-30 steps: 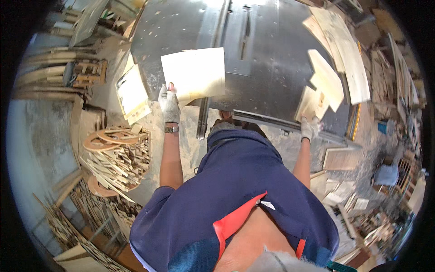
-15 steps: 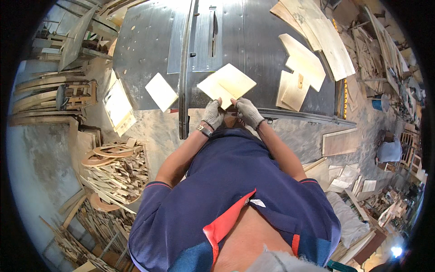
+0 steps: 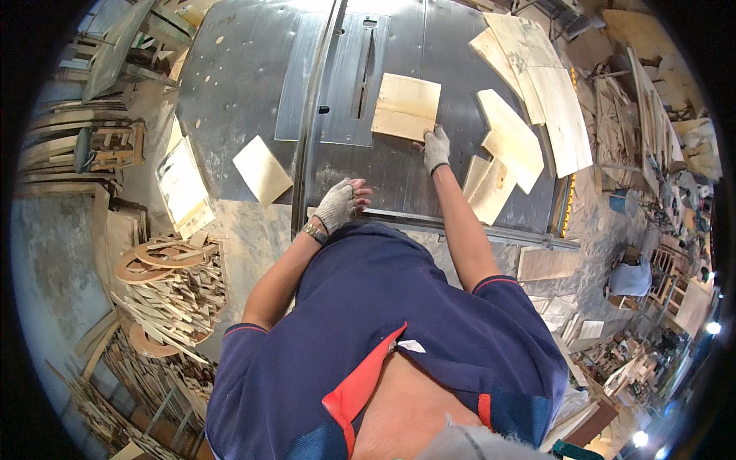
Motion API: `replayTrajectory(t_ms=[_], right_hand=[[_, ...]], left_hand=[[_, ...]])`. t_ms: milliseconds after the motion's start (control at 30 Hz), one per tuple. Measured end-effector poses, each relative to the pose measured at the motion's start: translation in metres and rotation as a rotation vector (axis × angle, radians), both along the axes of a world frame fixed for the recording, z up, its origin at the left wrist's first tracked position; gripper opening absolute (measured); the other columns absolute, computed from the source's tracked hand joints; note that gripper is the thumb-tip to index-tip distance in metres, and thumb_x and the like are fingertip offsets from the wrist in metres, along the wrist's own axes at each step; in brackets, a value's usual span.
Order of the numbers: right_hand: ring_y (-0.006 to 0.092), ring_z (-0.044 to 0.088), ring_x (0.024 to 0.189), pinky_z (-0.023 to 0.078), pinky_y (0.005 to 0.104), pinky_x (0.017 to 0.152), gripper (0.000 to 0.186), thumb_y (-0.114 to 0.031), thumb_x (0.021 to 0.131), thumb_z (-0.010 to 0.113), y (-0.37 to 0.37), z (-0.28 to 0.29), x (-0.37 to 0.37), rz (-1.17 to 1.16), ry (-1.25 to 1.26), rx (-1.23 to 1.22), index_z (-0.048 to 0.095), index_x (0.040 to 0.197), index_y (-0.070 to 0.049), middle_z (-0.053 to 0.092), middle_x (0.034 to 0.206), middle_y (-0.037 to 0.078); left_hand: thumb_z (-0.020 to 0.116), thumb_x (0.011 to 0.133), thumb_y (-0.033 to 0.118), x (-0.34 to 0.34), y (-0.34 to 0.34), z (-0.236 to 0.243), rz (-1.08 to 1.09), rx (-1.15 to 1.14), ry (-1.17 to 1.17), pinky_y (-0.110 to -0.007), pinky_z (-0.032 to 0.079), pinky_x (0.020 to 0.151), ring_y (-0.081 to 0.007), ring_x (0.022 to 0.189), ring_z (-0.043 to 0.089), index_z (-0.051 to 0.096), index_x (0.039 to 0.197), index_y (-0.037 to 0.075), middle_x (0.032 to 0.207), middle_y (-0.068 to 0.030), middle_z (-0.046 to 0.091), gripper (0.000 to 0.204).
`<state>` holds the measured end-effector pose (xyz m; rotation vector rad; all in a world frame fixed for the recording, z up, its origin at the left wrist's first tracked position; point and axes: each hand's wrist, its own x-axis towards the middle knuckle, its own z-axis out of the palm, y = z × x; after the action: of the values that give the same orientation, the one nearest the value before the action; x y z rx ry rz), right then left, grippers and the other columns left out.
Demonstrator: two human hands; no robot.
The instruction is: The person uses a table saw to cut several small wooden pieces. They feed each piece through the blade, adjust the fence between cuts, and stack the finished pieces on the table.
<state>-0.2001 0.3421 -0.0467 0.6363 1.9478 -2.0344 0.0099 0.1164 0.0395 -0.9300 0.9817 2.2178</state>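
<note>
Two gloved hands are over the dark metal saw table [image 3: 230, 77]. My right hand [image 3: 435, 149] grips the near right corner of a pale square board [image 3: 406, 96] with a line across it, lying right of the table's slot [image 3: 360, 77]. My left hand [image 3: 343, 203] is empty, fingers apart and bare at the tips, at the near edge beside the long metal rail [image 3: 310, 138]. A small pale board [image 3: 261, 170] lies left of the rail. Irregular offcuts [image 3: 510, 138] lie to the right of my right hand.
Long boards [image 3: 563, 115] cover the table's right side. Leaning sheets [image 3: 180, 184] stand at its left. A heap of scrap strips and rings [image 3: 165, 303] is on the lower left. What looks like a crouching person in grey [image 3: 629, 280] is far right, among timber and frames.
Since half a second ago the square board has moved forward and turned squarer to the table, with my right hand. My left hand has let go of it and opened near the edge.
</note>
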Motion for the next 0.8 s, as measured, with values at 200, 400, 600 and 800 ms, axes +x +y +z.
replayTrajectory(t_ms=[200,400,600,800], right_hand=[[0.0192,0.069,0.084,0.062,0.0318,0.058,0.045,-0.004,0.100,0.054,-0.029,0.003,-0.050,0.049,0.052,-0.052,0.052,0.144,-0.012,0.068,0.116,0.010],[0.0176,0.069,0.077,0.062,0.0289,0.056,0.045,-0.004,0.099,0.056,-0.044,0.001,-0.066,0.022,0.053,-0.027,0.053,0.144,-0.011,0.070,0.108,0.010],[0.0204,0.070,0.077,0.062,0.0294,0.053,0.045,0.000,0.098,0.054,-0.057,-0.001,-0.078,-0.038,0.040,-0.037,0.054,0.142,-0.007,0.068,0.115,0.012],[0.0188,0.070,0.075,0.059,0.0281,0.051,0.044,0.000,0.098,0.053,-0.061,-0.008,-0.093,-0.066,0.056,-0.072,0.055,0.141,-0.008,0.069,0.113,0.011]], left_hand=[[0.059,0.102,0.030,-0.003,-0.013,0.009,0.038,-0.048,0.047,-0.033,0.055,0.077,-0.0199,0.090,0.067,0.055,0.128,0.011,0.113,-0.0098,0.068,0.033],[0.060,0.102,0.029,-0.011,-0.021,0.018,0.068,-0.081,0.039,-0.031,0.055,0.075,-0.0171,0.087,0.068,0.054,0.130,0.010,0.111,-0.0090,0.068,0.034],[0.061,0.102,0.030,-0.014,-0.027,0.020,0.057,-0.134,0.032,-0.030,0.055,0.074,-0.0167,0.087,0.068,0.054,0.131,0.009,0.110,-0.0080,0.068,0.037],[0.062,0.101,0.030,-0.015,-0.034,0.017,0.066,-0.108,0.032,-0.030,0.055,0.075,-0.0164,0.087,0.069,0.053,0.131,0.009,0.110,-0.0071,0.068,0.038]])
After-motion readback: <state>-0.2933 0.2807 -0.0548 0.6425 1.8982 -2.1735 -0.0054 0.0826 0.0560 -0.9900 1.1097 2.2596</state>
